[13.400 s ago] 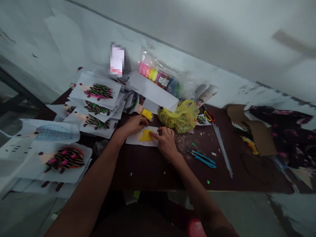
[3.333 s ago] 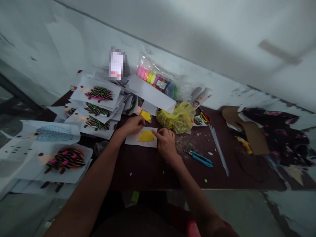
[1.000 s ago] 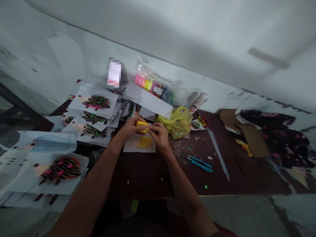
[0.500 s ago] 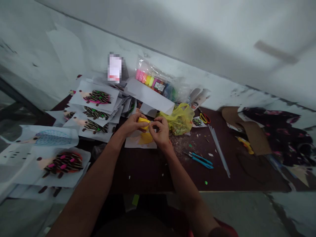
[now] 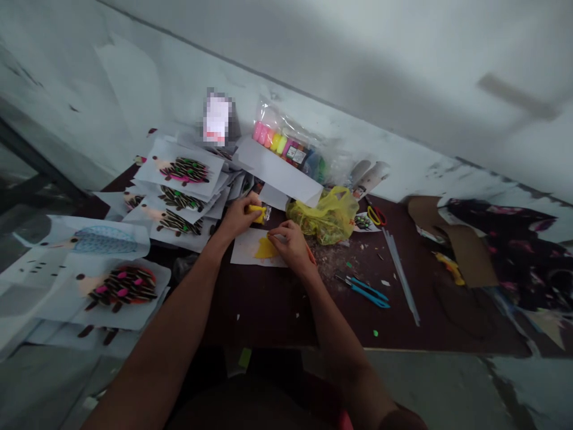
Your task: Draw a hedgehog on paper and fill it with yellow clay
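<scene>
My left hand [image 5: 242, 218] is closed around a small yellow packet [image 5: 256, 210] with a clear, crinkled end, just above the dark table. Beneath and to the right lies a white sheet of paper [image 5: 242, 254] bearing a flat yellow shape [image 5: 265, 247] that looks like modelling clay. Over the right part of that sheet is my right hand [image 5: 292, 243], its fingertips pinched together at the edge of the yellow shape. Whatever sits between those fingertips is too small to make out. Something orange [image 5: 310, 254] shows beside the right wrist.
Stacked papers with hedgehog pictures [image 5: 185, 170] fill the left side. A yellow plastic bag [image 5: 326, 218] and a bag of coloured clay [image 5: 286, 143] stand behind my hands. To the right lie blue snips [image 5: 369, 292], clear sticks [image 5: 403, 278], scissors [image 5: 376, 215] and cardboard [image 5: 470, 257].
My hands have moved apart. The left keeps the yellow packet and has drawn up and left, while the right has come down to the yellow shape on the paper. The view has shifted slightly.
</scene>
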`<state>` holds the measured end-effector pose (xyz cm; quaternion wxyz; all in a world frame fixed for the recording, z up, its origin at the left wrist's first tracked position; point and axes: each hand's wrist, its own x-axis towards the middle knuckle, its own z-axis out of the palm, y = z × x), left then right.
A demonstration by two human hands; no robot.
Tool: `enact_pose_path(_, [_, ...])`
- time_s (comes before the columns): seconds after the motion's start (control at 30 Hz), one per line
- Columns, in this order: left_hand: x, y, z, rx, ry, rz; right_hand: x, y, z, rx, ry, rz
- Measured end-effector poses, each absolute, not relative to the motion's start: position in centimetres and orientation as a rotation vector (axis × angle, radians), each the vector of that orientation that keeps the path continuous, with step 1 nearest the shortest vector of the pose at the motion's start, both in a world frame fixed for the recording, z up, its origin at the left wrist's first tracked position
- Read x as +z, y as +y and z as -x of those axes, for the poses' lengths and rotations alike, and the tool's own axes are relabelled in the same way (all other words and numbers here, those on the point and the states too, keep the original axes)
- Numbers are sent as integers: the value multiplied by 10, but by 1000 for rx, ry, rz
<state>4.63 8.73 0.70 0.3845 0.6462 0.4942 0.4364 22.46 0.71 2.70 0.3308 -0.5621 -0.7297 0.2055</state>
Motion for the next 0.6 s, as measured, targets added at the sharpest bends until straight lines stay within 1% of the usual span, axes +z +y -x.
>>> enact_pose_path(0.2, [8,83,-52,1073,1518,-1964,30,3,-220,520,-1934,1511])
enact_pose_path(0.4, [19,80,-48,1061,1487,-2214,27,3,-214,433,-2053,1548])
enact_pose_path(0.5, [25,76,-44,940,1434,-2219,26,4,-214,410,-2087,1555])
enact_pose_path(0.6, [28,73,-42,738,1399,-2231,26,5,-215,415,-2114,1571])
